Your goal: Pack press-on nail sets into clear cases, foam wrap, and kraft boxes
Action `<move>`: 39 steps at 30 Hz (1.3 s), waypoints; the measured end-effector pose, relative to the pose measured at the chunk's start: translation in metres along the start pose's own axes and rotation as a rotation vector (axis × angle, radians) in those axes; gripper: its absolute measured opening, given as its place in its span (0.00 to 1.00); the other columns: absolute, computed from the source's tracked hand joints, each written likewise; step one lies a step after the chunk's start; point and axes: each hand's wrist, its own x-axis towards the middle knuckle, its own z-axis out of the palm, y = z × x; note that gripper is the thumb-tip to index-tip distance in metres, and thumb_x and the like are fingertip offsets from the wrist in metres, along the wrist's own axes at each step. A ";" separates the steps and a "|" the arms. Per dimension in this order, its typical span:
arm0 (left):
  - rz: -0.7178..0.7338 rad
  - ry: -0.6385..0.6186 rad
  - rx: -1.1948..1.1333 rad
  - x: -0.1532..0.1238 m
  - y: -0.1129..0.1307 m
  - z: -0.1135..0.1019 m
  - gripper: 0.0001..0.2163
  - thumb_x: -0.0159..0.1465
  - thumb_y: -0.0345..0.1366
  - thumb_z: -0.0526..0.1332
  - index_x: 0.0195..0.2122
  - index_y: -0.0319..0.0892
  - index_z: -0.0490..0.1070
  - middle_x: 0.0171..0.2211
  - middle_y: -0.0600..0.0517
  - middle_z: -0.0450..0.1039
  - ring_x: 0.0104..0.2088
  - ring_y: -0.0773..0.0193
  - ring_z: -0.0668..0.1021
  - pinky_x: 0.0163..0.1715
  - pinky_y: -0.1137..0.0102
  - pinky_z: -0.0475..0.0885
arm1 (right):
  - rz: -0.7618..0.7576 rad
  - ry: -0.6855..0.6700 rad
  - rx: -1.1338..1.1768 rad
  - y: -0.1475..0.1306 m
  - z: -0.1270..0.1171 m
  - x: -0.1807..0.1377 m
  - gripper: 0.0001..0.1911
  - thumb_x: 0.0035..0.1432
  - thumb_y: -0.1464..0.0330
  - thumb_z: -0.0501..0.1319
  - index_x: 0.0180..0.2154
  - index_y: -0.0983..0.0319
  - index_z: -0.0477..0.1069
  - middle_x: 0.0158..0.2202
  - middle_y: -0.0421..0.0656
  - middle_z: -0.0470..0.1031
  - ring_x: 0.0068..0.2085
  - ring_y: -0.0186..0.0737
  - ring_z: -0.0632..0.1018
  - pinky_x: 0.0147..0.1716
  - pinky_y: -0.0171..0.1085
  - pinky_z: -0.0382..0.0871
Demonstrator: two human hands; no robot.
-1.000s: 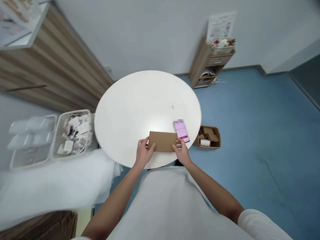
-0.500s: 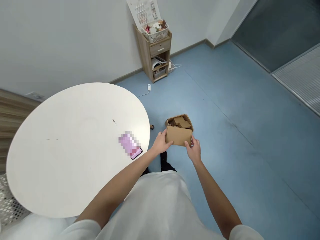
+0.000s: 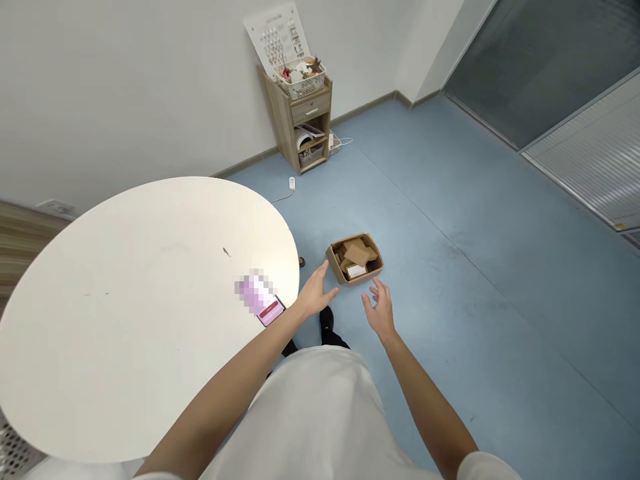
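Note:
My left hand (image 3: 316, 292) is held in the air with its thumb and fingers apart, nothing in it. To its right, my right hand (image 3: 379, 308) also hangs there with spread, slightly curved fingers and nothing between them. Just beyond both hands an uncovered cardboard box (image 3: 331, 259) stands on the floor. Several small brown cardboard boxes (image 3: 357, 253) lie jumbled inside it. One among them shows a white face (image 3: 356, 271) near the box's front side. Neither hand appears to touch the large box.
At my left stands a round white table (image 3: 125, 300), with a phone (image 3: 271, 311) near its right edge. A wooden cabinet (image 3: 280, 127) by the wall carries a white basket (image 3: 306, 87) of decorations. A white plug on a cable (image 3: 292, 183) lies on the blue floor (image 3: 450, 320).
Both hands have let go of the small cardboard box they held. It now appears to lie among the others in the large box. The view has shifted slightly.

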 end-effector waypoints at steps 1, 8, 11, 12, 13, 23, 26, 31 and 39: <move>-0.028 0.011 -0.037 -0.015 -0.004 -0.006 0.34 0.57 0.42 0.56 0.61 0.42 0.42 0.59 0.43 0.51 0.55 0.55 0.63 0.52 0.61 0.61 | -0.015 -0.036 0.010 -0.005 0.007 -0.007 0.26 0.55 0.63 0.52 0.55 0.61 0.52 0.51 0.52 0.60 0.44 0.40 0.72 0.41 0.42 0.68; -0.256 0.082 -0.217 -0.157 -0.062 -0.048 0.22 0.58 0.44 0.54 0.52 0.42 0.59 0.45 0.46 0.68 0.40 0.61 0.74 0.37 0.67 0.70 | -0.252 -0.277 -0.097 -0.059 0.073 -0.044 0.22 0.55 0.65 0.51 0.53 0.60 0.57 0.46 0.48 0.66 0.42 0.40 0.71 0.42 0.43 0.67; -0.418 0.203 -0.189 -0.218 -0.104 -0.060 0.20 0.57 0.45 0.53 0.49 0.42 0.62 0.43 0.47 0.70 0.39 0.61 0.75 0.36 0.67 0.70 | -0.400 -0.409 -0.242 -0.087 0.110 -0.054 0.20 0.55 0.65 0.52 0.50 0.60 0.60 0.47 0.48 0.65 0.48 0.44 0.67 0.45 0.45 0.64; -0.463 0.243 -0.176 -0.235 -0.117 -0.063 0.20 0.57 0.45 0.53 0.49 0.42 0.63 0.43 0.47 0.70 0.39 0.61 0.75 0.35 0.67 0.70 | -0.436 -0.440 -0.306 -0.095 0.122 -0.057 0.20 0.54 0.64 0.52 0.49 0.60 0.62 0.47 0.48 0.65 0.49 0.45 0.66 0.46 0.45 0.63; -0.498 0.278 -0.167 -0.250 -0.130 -0.065 0.20 0.57 0.45 0.53 0.48 0.43 0.63 0.43 0.48 0.70 0.38 0.61 0.75 0.35 0.68 0.70 | -0.465 -0.460 -0.372 -0.102 0.134 -0.060 0.19 0.54 0.64 0.53 0.49 0.59 0.63 0.48 0.49 0.64 0.50 0.46 0.65 0.47 0.46 0.62; -0.658 0.323 -0.233 -0.332 -0.159 -0.070 0.23 0.57 0.47 0.51 0.50 0.40 0.62 0.45 0.45 0.68 0.41 0.58 0.73 0.36 0.67 0.69 | -0.536 -0.455 -0.751 -0.131 0.205 -0.070 0.22 0.52 0.59 0.56 0.49 0.60 0.64 0.59 0.51 0.50 0.58 0.54 0.52 0.52 0.51 0.48; -0.664 0.354 -0.237 -0.332 -0.148 -0.071 0.22 0.57 0.46 0.51 0.50 0.40 0.62 0.46 0.44 0.68 0.42 0.57 0.72 0.38 0.65 0.69 | -0.545 -0.445 -0.748 -0.128 0.205 -0.068 0.21 0.52 0.60 0.56 0.48 0.60 0.64 0.58 0.52 0.51 0.58 0.55 0.52 0.52 0.53 0.48; -0.654 0.499 -0.236 -0.328 -0.127 -0.081 0.21 0.58 0.45 0.51 0.51 0.42 0.62 0.46 0.46 0.68 0.42 0.57 0.72 0.39 0.64 0.69 | -0.703 -0.446 -0.557 -0.132 0.211 -0.067 0.19 0.54 0.61 0.53 0.48 0.60 0.63 0.56 0.53 0.55 0.56 0.54 0.56 0.48 0.55 0.54; -0.805 0.835 -0.291 -0.371 -0.119 -0.090 0.22 0.58 0.45 0.53 0.52 0.43 0.61 0.49 0.45 0.66 0.44 0.57 0.72 0.37 0.65 0.70 | -1.041 -0.828 -0.329 -0.192 0.268 -0.097 0.19 0.55 0.66 0.51 0.50 0.59 0.61 0.50 0.50 0.63 0.52 0.49 0.64 0.47 0.51 0.60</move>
